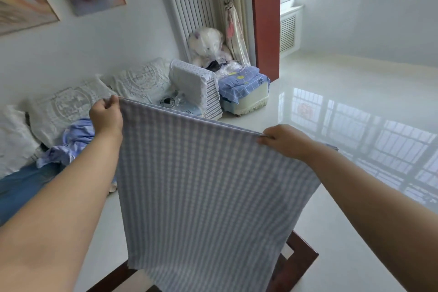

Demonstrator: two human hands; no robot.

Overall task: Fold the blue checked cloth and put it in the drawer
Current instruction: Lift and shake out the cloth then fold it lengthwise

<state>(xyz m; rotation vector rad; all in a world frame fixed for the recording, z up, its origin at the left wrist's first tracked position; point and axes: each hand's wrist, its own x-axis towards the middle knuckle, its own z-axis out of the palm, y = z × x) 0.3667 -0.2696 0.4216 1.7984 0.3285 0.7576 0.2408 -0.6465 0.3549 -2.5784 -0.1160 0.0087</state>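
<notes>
No legible text, label, brand or number on anything in view

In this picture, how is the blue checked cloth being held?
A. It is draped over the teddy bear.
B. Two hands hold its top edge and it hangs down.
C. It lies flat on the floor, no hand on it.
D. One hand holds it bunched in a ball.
B: the left hand and the right hand each pinch a top corner of the blue checked cloth, which hangs spread open below them.
</notes>
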